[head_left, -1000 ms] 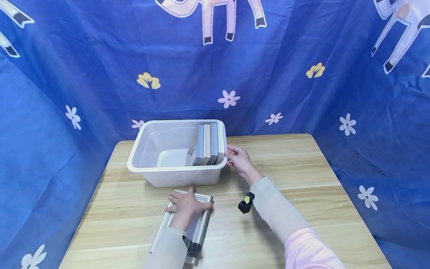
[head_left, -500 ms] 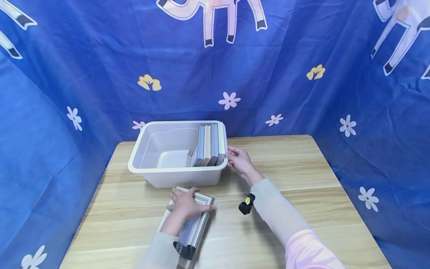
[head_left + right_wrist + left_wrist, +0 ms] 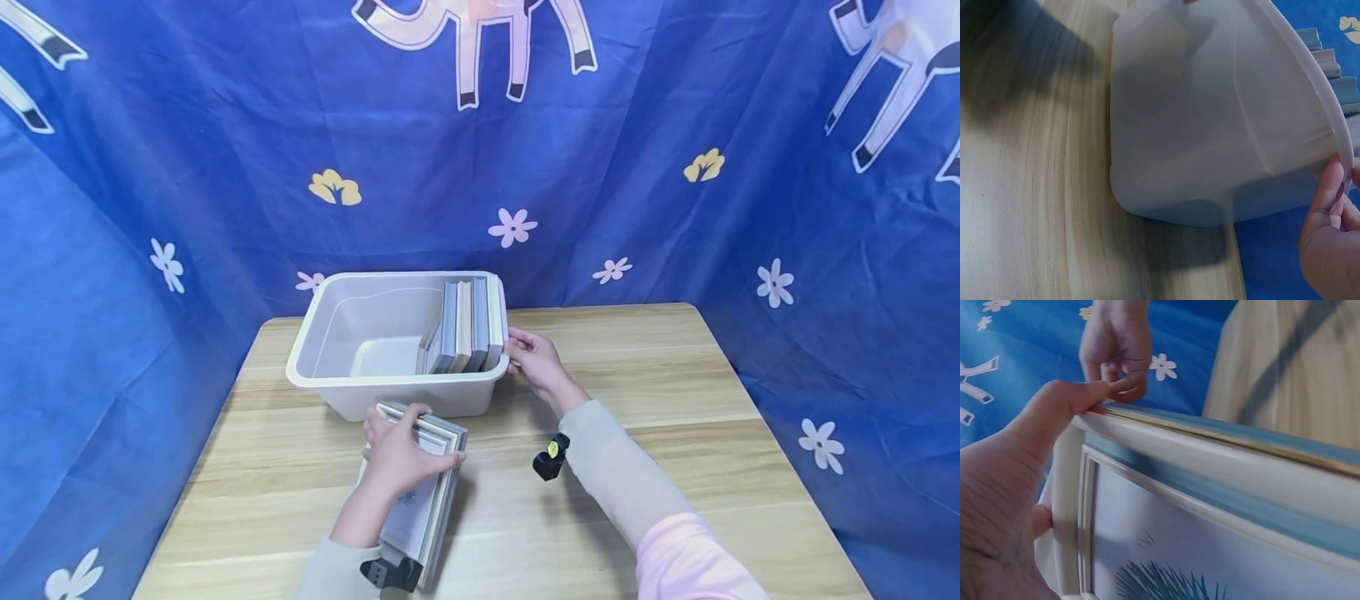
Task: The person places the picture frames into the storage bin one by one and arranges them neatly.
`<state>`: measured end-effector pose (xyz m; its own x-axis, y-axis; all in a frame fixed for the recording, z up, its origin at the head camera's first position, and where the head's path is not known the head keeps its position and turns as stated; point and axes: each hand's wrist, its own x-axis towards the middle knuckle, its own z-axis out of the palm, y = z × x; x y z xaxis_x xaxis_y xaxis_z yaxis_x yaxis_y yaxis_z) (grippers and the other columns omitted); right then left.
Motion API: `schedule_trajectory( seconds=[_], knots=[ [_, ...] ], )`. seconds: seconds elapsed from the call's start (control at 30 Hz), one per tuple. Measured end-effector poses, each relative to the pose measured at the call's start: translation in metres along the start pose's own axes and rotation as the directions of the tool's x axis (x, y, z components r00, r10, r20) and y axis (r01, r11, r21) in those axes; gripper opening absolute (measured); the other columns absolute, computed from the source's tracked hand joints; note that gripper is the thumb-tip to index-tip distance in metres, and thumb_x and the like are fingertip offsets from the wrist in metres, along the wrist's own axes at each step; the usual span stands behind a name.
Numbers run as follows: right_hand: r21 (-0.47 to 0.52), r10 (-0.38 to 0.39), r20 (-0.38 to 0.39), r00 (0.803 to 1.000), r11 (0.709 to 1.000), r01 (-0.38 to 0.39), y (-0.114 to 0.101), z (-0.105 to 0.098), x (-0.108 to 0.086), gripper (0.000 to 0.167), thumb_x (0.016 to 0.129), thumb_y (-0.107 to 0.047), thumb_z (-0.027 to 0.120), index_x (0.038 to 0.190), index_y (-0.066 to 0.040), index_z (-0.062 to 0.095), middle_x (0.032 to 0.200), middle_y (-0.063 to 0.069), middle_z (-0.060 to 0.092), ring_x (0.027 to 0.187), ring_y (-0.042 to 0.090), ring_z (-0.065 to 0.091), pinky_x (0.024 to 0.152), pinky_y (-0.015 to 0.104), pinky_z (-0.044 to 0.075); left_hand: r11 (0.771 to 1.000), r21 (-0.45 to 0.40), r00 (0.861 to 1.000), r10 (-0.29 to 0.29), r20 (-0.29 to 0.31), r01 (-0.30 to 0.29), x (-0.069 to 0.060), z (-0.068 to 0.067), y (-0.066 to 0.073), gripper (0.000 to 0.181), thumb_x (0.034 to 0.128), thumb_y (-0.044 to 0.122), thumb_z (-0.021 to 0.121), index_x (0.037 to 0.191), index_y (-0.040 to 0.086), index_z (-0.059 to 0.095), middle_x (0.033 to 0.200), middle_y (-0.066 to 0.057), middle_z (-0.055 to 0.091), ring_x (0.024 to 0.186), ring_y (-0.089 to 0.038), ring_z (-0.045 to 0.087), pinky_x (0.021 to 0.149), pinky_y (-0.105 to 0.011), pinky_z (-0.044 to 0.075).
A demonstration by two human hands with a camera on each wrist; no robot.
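Note:
My left hand (image 3: 397, 457) grips the top end of a picture frame (image 3: 420, 512), thumb over one long edge and fingers around the other. The frame has a white and pale blue border, and a dark feathery plant print shows in the left wrist view (image 3: 1166, 581). It is tilted, its top end raised just in front of a white plastic bin (image 3: 390, 398). My right hand (image 3: 536, 362) pinches the bin's rim at its right side. Several blue, cream and white frames (image 3: 465, 325) stand on edge inside the bin's right part.
The bin stands at the back of a wooden table (image 3: 637, 467). A blue curtain (image 3: 420, 150) with animal and flower prints surrounds the table's back and sides. Dark wrist cameras are strapped to both sleeves.
My left hand has gone from lying spread over the frame to gripping it, and the frame's top end has come up towards the bin. My right hand stays at the rim.

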<state>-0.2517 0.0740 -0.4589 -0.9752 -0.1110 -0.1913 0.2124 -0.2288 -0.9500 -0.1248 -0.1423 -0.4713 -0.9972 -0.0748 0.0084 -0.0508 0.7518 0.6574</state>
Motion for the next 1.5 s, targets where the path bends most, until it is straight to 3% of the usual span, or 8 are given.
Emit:
schedule_trajectory(
  seconds=[0.13,0.27,0.43,0.73,0.97,1.1,1.23,1.5],
  knots=[
    [0.006,-0.002,0.001,1.000,1.000,0.002,0.001,0.000,0.000,0.040,0.094,0.007,0.052,0.134,0.010,0.046,0.090,0.001,0.055,0.064,0.004,0.053,0.048,0.011,0.047,0.999,-0.039,0.999,0.023,-0.033,-0.024,-0.002,-0.008,0.000,0.084,0.0508,0.049,0.091,0.120,0.015,0.057,0.140,-0.039,0.008,0.125,-0.055,0.021,0.092,-0.072,0.034],
    [0.009,-0.003,0.002,1.000,1.000,0.003,0.002,0.000,0.001,0.041,0.094,0.007,0.052,0.134,0.010,0.046,0.089,0.000,0.055,0.065,0.004,0.053,0.048,0.011,0.047,0.995,-0.089,0.997,0.035,-0.061,-0.041,-0.004,-0.016,0.000,0.081,0.0534,0.043,0.091,0.120,0.015,0.056,0.144,-0.038,0.002,0.130,-0.056,0.013,0.098,-0.070,0.032],
    [0.011,-0.004,0.006,1.000,1.000,0.004,0.002,-0.001,0.001,0.040,0.094,0.007,0.052,0.134,0.009,0.046,0.090,0.002,0.055,0.064,0.005,0.052,0.048,0.012,0.048,0.986,-0.156,0.993,0.046,-0.113,-0.063,-0.011,-0.020,0.001,0.077,0.0531,0.036,0.093,0.118,0.015,0.055,0.146,-0.037,0.000,0.132,-0.055,0.013,0.095,-0.069,0.037],
    [0.004,-0.006,0.006,1.000,1.000,0.006,0.002,-0.002,0.002,0.041,0.094,0.007,0.052,0.134,0.009,0.046,0.091,0.001,0.056,0.066,0.005,0.054,0.048,0.011,0.047,0.972,-0.172,0.961,0.112,-0.253,-0.159,-0.019,-0.039,0.011,0.078,0.0500,0.033,0.095,0.116,0.017,0.056,0.148,-0.029,0.003,0.131,-0.052,0.015,0.094,-0.069,0.038],
    [0.006,-0.008,0.006,1.000,1.000,0.008,0.003,-0.001,0.001,0.040,0.094,0.007,0.052,0.134,0.009,0.046,0.091,0.003,0.056,0.064,0.005,0.053,0.048,0.012,0.047,0.951,-0.142,0.913,0.211,-0.349,-0.274,-0.014,-0.062,0.022,0.081,0.0455,0.029,0.096,0.116,0.019,0.056,0.141,-0.026,0.012,0.124,-0.044,0.024,0.091,-0.066,0.041],
    [-0.002,-0.013,0.011,1.000,1.000,0.014,0.004,0.000,0.001,0.040,0.095,0.006,0.052,0.134,0.010,0.046,0.089,0.000,0.056,0.065,0.005,0.053,0.048,0.011,0.047,0.924,-0.119,0.871,0.293,-0.393,-0.364,-0.007,-0.078,0.024,0.083,0.0441,0.029,0.096,0.117,0.018,0.056,0.137,-0.024,0.014,0.123,-0.038,0.025,0.089,-0.059,0.042],
    [-0.001,-0.020,0.011,1.000,1.000,0.020,0.006,-0.001,0.001,0.040,0.095,0.007,0.051,0.134,0.012,0.045,0.087,-0.001,0.055,0.066,0.004,0.054,0.049,0.011,0.047,0.887,-0.093,0.819,0.373,-0.436,-0.453,0.001,-0.095,0.025,0.085,0.0416,0.028,0.096,0.116,0.015,0.058,0.136,-0.025,0.016,0.123,-0.034,0.025,0.087,-0.055,0.040],
    [0.003,-0.032,0.019,0.999,0.999,0.032,0.006,-0.001,0.001,0.040,0.095,0.007,0.051,0.133,0.013,0.044,0.088,-0.001,0.055,0.066,0.003,0.054,0.050,0.011,0.048,0.838,-0.039,0.746,0.462,-0.480,-0.545,0.013,-0.130,0.033,0.086,0.0376,0.025,0.096,0.114,0.009,0.058,0.138,-0.025,0.018,0.126,-0.030,0.023,0.085,-0.053,0.036]
  ],
)
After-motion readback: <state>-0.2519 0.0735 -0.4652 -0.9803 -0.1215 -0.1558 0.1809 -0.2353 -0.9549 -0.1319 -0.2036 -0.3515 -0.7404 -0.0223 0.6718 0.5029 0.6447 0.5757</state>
